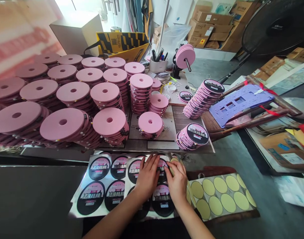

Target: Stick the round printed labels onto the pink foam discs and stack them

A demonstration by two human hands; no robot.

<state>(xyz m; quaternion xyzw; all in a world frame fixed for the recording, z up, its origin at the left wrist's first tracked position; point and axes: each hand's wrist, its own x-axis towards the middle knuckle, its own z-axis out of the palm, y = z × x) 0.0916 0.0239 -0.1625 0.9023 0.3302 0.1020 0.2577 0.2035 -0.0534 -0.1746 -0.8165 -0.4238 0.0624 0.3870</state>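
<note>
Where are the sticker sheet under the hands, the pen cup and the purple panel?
Sticker sheet (163,200): head view, on a round sticker.
Pen cup (158,67): head view, on its front wall.
Purple panel (251,100): head view, right of its cutouts.

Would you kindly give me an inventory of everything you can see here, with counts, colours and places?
Label sheets: several, silvery with black-and-pink labels, under and beside the hands
Yellow-green circle sheet: at least one, right of the hands
Plain-topped disc stacks: many, pink, table's left and middle
Label-topped stacks: two, pink and black, table's right
Table: one, brownish, centre
Pen cup: one, pale, far side
Purple board: one, right
Fan: one, black, upper right
Cardboard boxes: several, brown, background and right
Left hand: one, bare, on a label sheet
Right hand: one, bare, fingertips at a label
</note>
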